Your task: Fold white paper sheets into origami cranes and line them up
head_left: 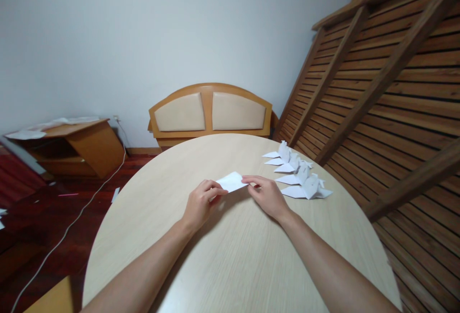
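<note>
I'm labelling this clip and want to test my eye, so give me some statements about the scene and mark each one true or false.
1. The left hand and right hand both touch one piece of white paper. True.
2. White folded paper figures sit to the right of the right hand. True.
3. The tabletop is a square with sharp corners. False: the table has a curved edge.
4. A wooden headboard with two pale panels stands beyond the table. True.
5. A black cord runs across the floor. False: the cable there is white.
</note>
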Motion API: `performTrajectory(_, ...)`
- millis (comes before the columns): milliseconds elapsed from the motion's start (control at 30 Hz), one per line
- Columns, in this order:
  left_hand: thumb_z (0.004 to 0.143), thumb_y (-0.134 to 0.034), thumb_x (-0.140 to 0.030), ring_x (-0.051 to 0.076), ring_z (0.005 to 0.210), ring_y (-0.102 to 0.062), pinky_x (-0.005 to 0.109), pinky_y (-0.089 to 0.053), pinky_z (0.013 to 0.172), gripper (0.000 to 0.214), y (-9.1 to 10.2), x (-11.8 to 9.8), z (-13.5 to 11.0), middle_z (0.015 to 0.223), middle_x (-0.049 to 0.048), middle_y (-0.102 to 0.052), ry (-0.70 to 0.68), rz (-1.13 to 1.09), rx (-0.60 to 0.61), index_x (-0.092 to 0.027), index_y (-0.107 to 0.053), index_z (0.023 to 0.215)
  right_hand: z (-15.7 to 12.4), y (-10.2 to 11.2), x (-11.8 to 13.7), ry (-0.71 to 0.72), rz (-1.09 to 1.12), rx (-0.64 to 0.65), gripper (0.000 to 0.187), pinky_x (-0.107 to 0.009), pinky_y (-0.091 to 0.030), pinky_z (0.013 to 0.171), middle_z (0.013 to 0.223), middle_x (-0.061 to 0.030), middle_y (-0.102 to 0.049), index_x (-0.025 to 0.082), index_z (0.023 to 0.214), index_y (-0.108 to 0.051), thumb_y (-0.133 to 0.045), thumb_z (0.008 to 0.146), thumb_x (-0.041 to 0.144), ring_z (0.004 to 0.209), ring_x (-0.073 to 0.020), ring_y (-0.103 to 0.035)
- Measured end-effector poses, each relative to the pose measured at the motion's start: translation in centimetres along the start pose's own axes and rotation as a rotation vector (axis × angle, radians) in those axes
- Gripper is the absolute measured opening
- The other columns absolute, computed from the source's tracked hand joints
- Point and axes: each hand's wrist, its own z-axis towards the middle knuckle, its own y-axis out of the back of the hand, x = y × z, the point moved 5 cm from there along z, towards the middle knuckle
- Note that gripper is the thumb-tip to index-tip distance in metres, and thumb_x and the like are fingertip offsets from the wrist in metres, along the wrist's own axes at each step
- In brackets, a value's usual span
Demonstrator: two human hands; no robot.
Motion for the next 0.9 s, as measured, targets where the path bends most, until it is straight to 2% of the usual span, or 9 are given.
performTrajectory(167,0.093,-0.054,-0.017,0.018,0.08,-0.061,0.031,-0.05,0.069,0.024,-0.2,-0.4,0.0,0.088,0.0069,-0.07,-0.075,0.041,0.018,-0.027,-0.076,0.099,0.2,-1.1,-3.3,-0.494,0.446,-0.124,0.03,-0.037,-0.06,0.072,0.114,-0.0137,-0.073,0.019,0.114,-0.067,-0.059,0.088,0.03,0.086,-0.0227,-0.074)
performTrajectory(233,0.094,-0.054,-0.017,0.017,0.079,-0.06,0.03,-0.05,0.067,0.025,-0.4,-0.6,0.1,0.089,0.0071,-0.07,-0.095,0.059,0.032,-0.027,-0.076,0.1,0.1,-1.5,-3.9,-0.58,0.544,-0.131,0.035,-0.037,-0.061,0.069,0.109,-0.0146,-0.074,0.018,0.116,-0.065,-0.066,0.085,0.035,0.082,-0.0234,-0.074)
performTrajectory(400,0.094,-0.054,-0.016,0.018,0.086,-0.061,0.03,-0.051,0.069,0.025,-0.6,-0.8,0.0,0.097,0.0073,-0.069,-0.11,0.061,0.104,-0.028,-0.074,0.103,0.1,-1.3,-4.0,-0.499,0.658,-0.089,0.06,-0.039,-0.06,0.077,0.116,-0.0134,-0.072,0.022,0.125,-0.059,-0.08,0.069,0.023,0.095,-0.0265,-0.073)
performTrajectory(533,0.089,-0.06,-0.015,0.024,0.111,-0.058,0.041,-0.052,0.09,0.028,-0.8,-0.5,-0.2,0.123,0.0099,-0.061,-0.019,0.013,0.136,-0.028,-0.069,0.113,0.1,-1.0,-3.7,-0.49,0.687,-0.06,0.06,-0.04,-0.058,0.081,0.105,-0.011,-0.075,0.02,0.124,-0.059,-0.08,0.068,0.024,0.09,-0.0256,-0.073)
performTrajectory(600,0.086,-0.067,-0.021,0.028,0.127,-0.049,0.048,-0.047,0.101,0.044,-0.9,-0.1,-0.3,0.14,0.0127,-0.05,0.063,-0.041,0.103,-0.027,-0.058,0.129,0.2,-0.9,-3.2,-0.463,0.685,-0.045,0.059,-0.039,-0.057,0.082,0.099,-0.0088,-0.076,0.019,0.122,-0.06,-0.08,0.068,0.026,0.087,-0.0238,-0.073)
performTrajectory(700,0.083,-0.071,-0.026,0.029,0.135,-0.043,0.047,-0.046,0.103,0.073,-1.4,0.8,-0.5,0.15,0.0166,-0.039,0.204,-0.179,0.046,-0.026,-0.035,0.147,0.4,-1.1,-2.2,-0.401,0.679,0.002,0.053,-0.036,-0.055,0.085,0.099,-0.008,-0.075,0.018,0.116,-0.063,-0.08,0.068,0.032,0.088,-0.0216,-0.072)
performTrajectory(800,0.084,-0.069,-0.028,0.024,0.118,-0.059,0.044,-0.048,0.1,0.079,-1.6,1.8,-0.7,0.134,0.0154,-0.056,0.359,-0.332,-0.05,-0.023,-0.026,0.15,0.5,-1.3,-1.5,-0.349,0.673,0.036,0.045,-0.036,-0.055,0.086,0.102,-0.0089,-0.074,0.017,0.108,-0.066,-0.081,0.069,0.036,0.09,-0.0208,-0.07)
performTrajectory(833,0.085,-0.068,-0.029,0.022,0.109,-0.063,0.043,-0.049,0.097,0.075,-1.6,2.0,-0.7,0.122,0.0128,-0.063,0.408,-0.384,-0.082,-0.021,-0.029,0.148,0.5,-1.4,-1.4,-0.338,0.669,0.03,0.045,-0.036,-0.055,0.086,0.102,-0.009,-0.074,0.018,0.107,-0.067,-0.081,0.069,0.037,0.091,-0.0208,-0.07)
performTrajectory(900,0.086,-0.066,-0.031,0.02,0.095,-0.066,0.039,-0.052,0.089,0.054,-1.6,2.3,-0.6,0.102,0.0082,-0.069,0.48,-0.468,-0.112,-0.018,-0.047,0.134,0.6,-1.3,-1.4,-0.323,0.66,-0.001,0.046,-0.037,-0.056,0.086,0.103,-0.0092,-0.074,0.018,0.107,-0.066,-0.081,0.069,0.038,0.091,-0.0212,-0.07)
